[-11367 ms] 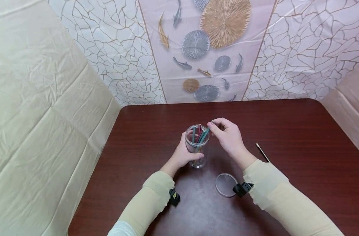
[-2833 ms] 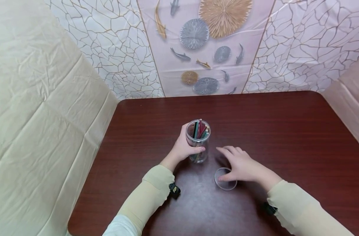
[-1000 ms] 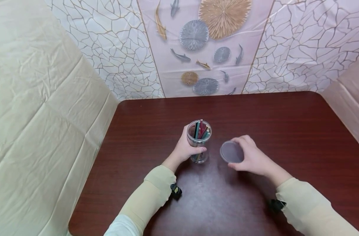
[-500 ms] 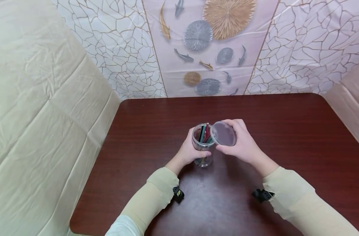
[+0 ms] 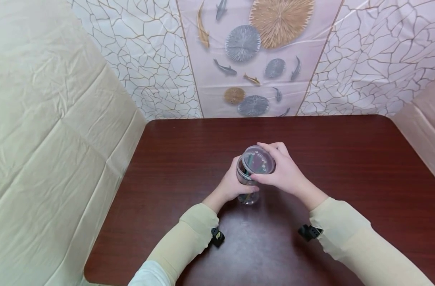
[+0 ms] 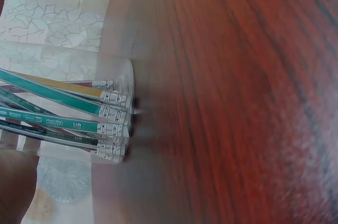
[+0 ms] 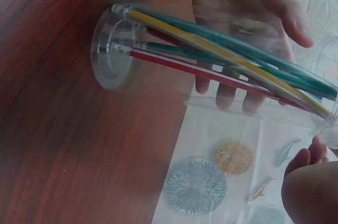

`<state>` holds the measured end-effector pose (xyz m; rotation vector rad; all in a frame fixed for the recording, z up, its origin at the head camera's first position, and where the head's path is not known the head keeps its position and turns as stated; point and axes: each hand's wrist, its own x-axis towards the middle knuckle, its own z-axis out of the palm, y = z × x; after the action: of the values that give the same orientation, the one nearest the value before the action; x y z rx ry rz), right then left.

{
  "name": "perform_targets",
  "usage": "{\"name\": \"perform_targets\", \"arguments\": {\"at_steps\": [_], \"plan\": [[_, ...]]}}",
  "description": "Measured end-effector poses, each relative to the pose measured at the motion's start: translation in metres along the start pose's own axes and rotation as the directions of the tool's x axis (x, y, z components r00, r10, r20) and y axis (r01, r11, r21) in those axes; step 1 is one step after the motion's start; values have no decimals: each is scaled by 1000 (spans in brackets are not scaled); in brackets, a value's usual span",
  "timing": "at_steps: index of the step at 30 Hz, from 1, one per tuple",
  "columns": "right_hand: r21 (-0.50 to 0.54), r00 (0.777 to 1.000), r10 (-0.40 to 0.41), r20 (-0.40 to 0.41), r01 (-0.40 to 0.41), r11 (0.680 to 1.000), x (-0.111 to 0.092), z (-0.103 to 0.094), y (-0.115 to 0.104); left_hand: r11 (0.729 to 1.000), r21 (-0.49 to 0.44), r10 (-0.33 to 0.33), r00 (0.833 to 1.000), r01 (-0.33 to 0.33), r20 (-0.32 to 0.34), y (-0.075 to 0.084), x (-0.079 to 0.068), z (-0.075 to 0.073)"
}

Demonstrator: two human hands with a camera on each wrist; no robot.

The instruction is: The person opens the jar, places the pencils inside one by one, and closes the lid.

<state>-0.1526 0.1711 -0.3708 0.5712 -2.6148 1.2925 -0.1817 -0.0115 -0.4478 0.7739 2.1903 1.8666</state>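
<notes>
A clear jar (image 5: 249,198) stands on the table, with my left hand (image 5: 229,185) wrapped around its upper part. Inside it lean several pencils (image 7: 211,73), green, yellow, red and black, eraser ends down, as the left wrist view shows too. My right hand (image 5: 284,171) pinches a round clear lid (image 5: 264,159) by its edge, thumb near, fingers far. The lid overlaps the jar's mouth, set off to the right and tilted, and pencil tips show through it. In the right wrist view, the left fingers (image 7: 226,94) show through the jar wall.
The dark red-brown table (image 5: 189,147) has rounded far corners. A patterned cloth (image 5: 167,59) hangs behind it, and a cream cloth (image 5: 60,159) rises along its left side. Black cameras (image 5: 309,232) sit at both wrists.
Earlier my right hand handled a pencil at the jar, and another pencil lay on the table. Since then it has lifted the lid off the table and brought it left over the jar.
</notes>
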Motion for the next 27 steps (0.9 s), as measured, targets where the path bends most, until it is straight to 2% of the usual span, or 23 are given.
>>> {"name": "perform_targets", "arguments": {"at_steps": [5, 8, 12, 17, 22, 27], "plan": [[-17, 994, 8, 109, -6, 1000, 5, 0, -3, 1000, -6, 17, 1000, -17, 8, -1, 1, 0], [-37, 983, -4, 184, 11, 999, 10, -3, -5, 1000, 3, -4, 1000, 4, 13, 0, 0, -2], [-44, 959, -50, 278, 65, 997, 16, -10, -3, 999, 20, -37, 999, 37, 20, 1, 0, -4], [-21, 927, -76, 367, 90, 996, 22, -20, -1, 999, 41, -29, 1000, 29, 7, 2, 0, -3], [-15, 918, -94, 385, 108, 994, 24, -24, -3, 998, 57, -31, 1000, 31, -2, 3, 0, -3], [7, 932, -143, 333, 149, 989, 20, -24, -3, 998, 61, 14, 999, -12, -37, 5, -2, -1]]}}
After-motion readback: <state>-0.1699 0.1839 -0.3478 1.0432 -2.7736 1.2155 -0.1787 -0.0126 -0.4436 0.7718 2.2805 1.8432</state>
